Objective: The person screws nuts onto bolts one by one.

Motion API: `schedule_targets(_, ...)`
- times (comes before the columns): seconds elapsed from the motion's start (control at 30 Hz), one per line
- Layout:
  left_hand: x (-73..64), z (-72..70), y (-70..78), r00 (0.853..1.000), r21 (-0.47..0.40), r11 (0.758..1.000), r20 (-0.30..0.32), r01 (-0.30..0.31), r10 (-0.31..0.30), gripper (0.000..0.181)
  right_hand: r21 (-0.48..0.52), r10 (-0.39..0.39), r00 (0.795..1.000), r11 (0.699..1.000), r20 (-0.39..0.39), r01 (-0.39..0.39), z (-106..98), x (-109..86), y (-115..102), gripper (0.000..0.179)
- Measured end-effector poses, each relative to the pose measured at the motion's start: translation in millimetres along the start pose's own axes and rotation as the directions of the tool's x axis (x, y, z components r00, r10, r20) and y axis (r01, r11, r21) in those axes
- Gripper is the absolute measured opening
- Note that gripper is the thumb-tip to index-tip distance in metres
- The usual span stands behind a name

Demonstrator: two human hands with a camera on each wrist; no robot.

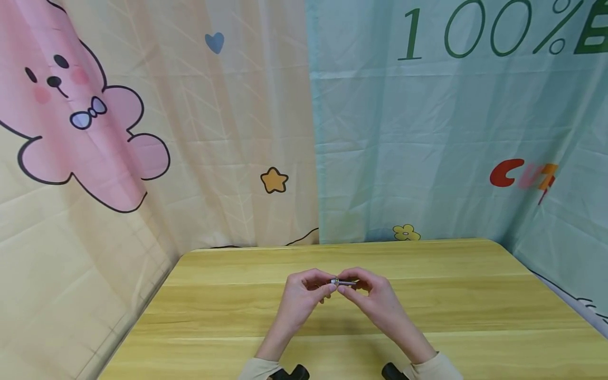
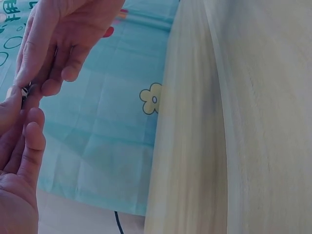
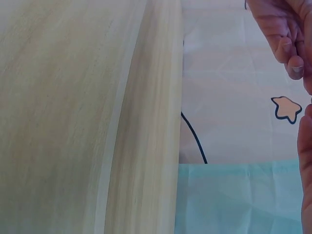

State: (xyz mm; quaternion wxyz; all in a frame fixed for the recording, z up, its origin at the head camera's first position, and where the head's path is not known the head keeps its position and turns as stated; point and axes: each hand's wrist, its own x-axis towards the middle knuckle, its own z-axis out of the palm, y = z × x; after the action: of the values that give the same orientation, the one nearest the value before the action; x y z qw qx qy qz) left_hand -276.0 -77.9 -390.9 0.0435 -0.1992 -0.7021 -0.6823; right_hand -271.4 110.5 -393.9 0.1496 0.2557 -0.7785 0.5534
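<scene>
Both hands meet above the middle of the table in the head view. Between their fingertips lies a small, slim metal piece [image 1: 347, 283], bolt-like in shape and roughly level. The left hand [image 1: 303, 293] pinches its left end with thumb and fingers, while the right hand [image 1: 375, 300] pinches the part toward the right. Fingers cover much of it, so its exact kind cannot be told. In the left wrist view a dark and shiny bit of the metal piece [image 2: 25, 92] shows between the fingertips. The right wrist view catches only parts of the hands at its right edge.
A wooden table [image 1: 214, 311] with light grain stretches under the hands. Printed curtains hang behind it, one cream [image 1: 228, 121] and one teal [image 1: 380, 137]. Dark cylindrical ends [image 1: 298, 372] show near both wrists at the bottom of the head view.
</scene>
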Motion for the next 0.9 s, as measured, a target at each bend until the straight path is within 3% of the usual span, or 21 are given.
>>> schedule_targets(0.27,0.8,0.6,-0.2,1.000,-0.010,1.000,0.009,0.000,0.000,0.012,-0.062,0.048,0.999,0.997,-0.005,-0.048,0.1,0.0,0.9,0.009)
schedule_targets(0.6,0.0,1.6,-2.0,1.000,-0.017,1.000,-0.005,-0.023,0.023,0.012,-0.102,0.039,0.999,0.994,-0.025,-0.042,1.4,0.1,-0.3,0.011)
schedule_targets(0.9,2.6,0.1,-1.1,1.000,-0.010,1.000,-0.021,0.001,-0.001,0.011,-0.039,-0.088,0.996,0.995,0.001,0.088,1.9,0.1,2.0,0.019)
